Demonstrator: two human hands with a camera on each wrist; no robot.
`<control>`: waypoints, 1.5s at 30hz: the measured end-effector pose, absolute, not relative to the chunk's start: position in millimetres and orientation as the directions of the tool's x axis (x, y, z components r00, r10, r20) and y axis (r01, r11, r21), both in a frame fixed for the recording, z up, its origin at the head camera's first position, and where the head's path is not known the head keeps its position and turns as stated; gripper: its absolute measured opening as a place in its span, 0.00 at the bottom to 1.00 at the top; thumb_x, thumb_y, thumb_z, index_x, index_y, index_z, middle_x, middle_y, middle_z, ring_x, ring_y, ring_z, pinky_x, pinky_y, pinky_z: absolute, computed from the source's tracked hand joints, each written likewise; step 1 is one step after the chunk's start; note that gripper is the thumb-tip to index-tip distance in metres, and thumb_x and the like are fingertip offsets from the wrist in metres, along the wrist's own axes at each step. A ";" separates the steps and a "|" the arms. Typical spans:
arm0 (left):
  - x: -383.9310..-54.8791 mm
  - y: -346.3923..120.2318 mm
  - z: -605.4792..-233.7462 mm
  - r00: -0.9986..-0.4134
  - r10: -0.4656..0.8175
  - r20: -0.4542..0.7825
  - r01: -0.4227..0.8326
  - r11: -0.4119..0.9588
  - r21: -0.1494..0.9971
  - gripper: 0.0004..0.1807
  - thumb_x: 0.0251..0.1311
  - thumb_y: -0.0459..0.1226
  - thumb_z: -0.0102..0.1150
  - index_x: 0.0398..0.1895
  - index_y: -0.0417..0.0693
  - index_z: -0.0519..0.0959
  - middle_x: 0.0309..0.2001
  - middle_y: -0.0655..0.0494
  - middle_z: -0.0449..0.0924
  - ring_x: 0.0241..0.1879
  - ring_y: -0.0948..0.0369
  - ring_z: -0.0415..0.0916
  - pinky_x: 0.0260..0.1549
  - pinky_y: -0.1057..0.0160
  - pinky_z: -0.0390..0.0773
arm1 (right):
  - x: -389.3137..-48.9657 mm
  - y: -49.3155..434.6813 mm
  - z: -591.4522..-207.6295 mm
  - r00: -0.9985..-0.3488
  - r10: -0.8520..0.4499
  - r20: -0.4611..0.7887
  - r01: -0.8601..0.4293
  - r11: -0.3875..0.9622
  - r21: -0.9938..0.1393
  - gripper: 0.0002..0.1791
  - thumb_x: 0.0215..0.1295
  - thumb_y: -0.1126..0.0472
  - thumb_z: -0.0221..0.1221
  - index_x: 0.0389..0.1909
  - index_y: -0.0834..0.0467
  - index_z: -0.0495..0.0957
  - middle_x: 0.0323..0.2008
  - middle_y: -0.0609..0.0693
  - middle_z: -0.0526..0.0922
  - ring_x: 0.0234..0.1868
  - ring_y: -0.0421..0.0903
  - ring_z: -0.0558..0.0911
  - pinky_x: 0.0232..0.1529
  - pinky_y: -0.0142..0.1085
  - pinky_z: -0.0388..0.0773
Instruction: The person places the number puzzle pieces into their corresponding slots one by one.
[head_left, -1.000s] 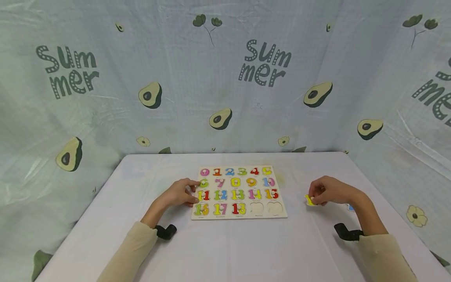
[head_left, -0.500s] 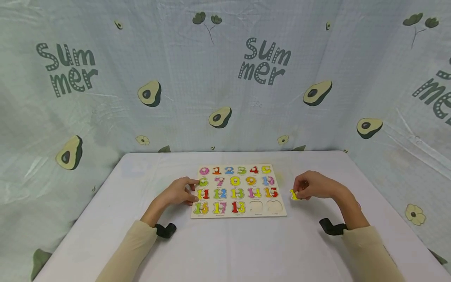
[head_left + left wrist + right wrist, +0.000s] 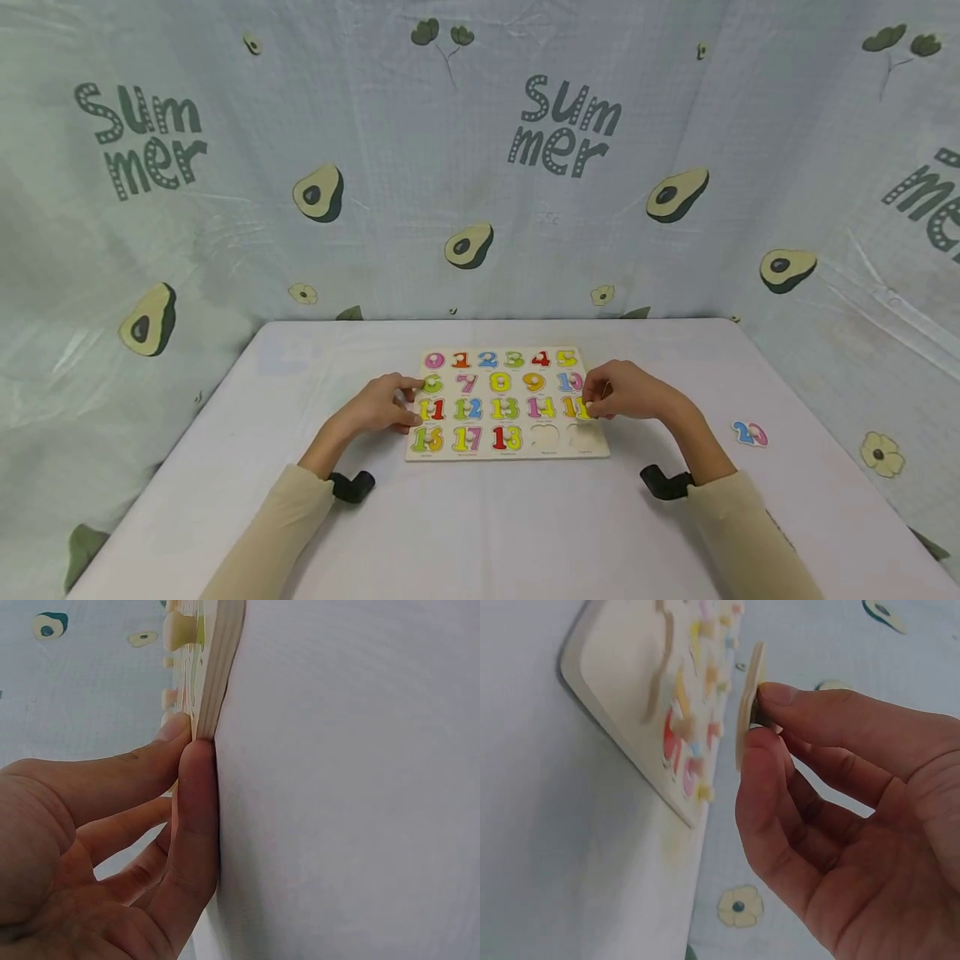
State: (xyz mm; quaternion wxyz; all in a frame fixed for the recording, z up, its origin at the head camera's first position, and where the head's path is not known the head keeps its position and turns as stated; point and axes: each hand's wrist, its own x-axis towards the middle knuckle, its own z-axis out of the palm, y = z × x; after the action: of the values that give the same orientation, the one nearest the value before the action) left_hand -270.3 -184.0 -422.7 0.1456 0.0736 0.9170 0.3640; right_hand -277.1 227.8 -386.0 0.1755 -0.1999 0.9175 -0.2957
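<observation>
A wooden number puzzle board [image 3: 524, 455] lies on the table, with knobbed number pieces in most places and two bare recesses at its lower right. At the board's left edge my left hand [image 3: 381, 406] grips it; in the left wrist view, thumb and a finger [image 3: 196, 787] meet at the edge. My right hand [image 3: 626, 390] pinches a number puzzle piece [image 3: 748, 712] by its knob, seen nearly edge-on in the right wrist view. That piece is held above the board's right edge; its yellow part shows in the head view, and the fingers hide the rest.
A blue and pink number 20 piece [image 3: 749, 433] lies on the white table [image 3: 480, 533] to the right of my right arm. A printed cloth [image 3: 390, 167] hangs behind the table and along its sides.
My right hand has moved left with the pinched yellow piece, from the table's right side to the board's right edge. The 20 piece now shows fully. My left hand stays at the board.
</observation>
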 end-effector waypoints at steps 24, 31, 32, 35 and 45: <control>-273.0 -184.8 -421.6 -0.946 0.250 -0.209 0.037 0.720 0.693 0.37 0.58 0.32 0.74 0.72 0.38 0.72 0.48 0.45 0.75 0.32 0.60 0.77 0.33 0.66 0.78 | -271.7 175.3 -414.4 -0.804 -0.583 -0.120 -0.407 0.685 -0.604 0.04 0.62 0.65 0.68 0.30 0.55 0.83 0.24 0.44 0.80 0.28 0.40 0.76 0.32 0.29 0.75; -272.9 -184.2 -422.5 -0.946 0.248 -0.210 0.030 0.710 0.704 0.37 0.58 0.32 0.73 0.72 0.38 0.72 0.47 0.45 0.75 0.31 0.60 0.78 0.32 0.66 0.80 | -269.6 173.5 -416.4 -0.802 -0.582 -0.136 -0.402 0.693 -0.598 0.05 0.63 0.64 0.68 0.30 0.53 0.83 0.24 0.43 0.80 0.29 0.40 0.77 0.33 0.30 0.75; -272.9 -184.2 -422.7 -0.946 0.248 -0.211 0.029 0.708 0.706 0.37 0.58 0.31 0.73 0.72 0.38 0.72 0.47 0.45 0.75 0.30 0.60 0.78 0.32 0.66 0.80 | -269.6 173.4 -416.7 -0.800 -0.585 -0.136 -0.404 0.692 -0.598 0.05 0.63 0.64 0.68 0.30 0.53 0.83 0.24 0.43 0.80 0.29 0.40 0.77 0.33 0.30 0.76; -272.9 -184.3 -423.3 -0.945 0.251 -0.212 0.028 0.704 0.709 0.37 0.59 0.31 0.73 0.72 0.38 0.72 0.47 0.45 0.74 0.30 0.60 0.78 0.32 0.66 0.81 | -269.1 173.3 -416.8 -0.797 -0.588 -0.137 -0.405 0.690 -0.600 0.05 0.63 0.64 0.68 0.30 0.53 0.83 0.25 0.43 0.80 0.29 0.41 0.77 0.33 0.30 0.76; -273.9 -184.6 -425.2 -0.945 0.253 -0.209 0.035 0.711 0.702 0.37 0.58 0.31 0.73 0.72 0.38 0.71 0.47 0.46 0.75 0.30 0.60 0.77 0.31 0.66 0.78 | -264.0 170.1 -417.1 -0.796 -0.582 -0.167 -0.385 0.699 -0.603 0.05 0.63 0.64 0.69 0.30 0.53 0.83 0.25 0.44 0.80 0.29 0.41 0.77 0.33 0.31 0.76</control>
State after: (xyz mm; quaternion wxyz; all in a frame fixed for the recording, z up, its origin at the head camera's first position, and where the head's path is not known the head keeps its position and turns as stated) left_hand -273.9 -184.6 -425.2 0.1466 0.0786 0.9133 0.3719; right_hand -264.0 170.1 -417.1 0.1751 -0.2673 0.9049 -0.2812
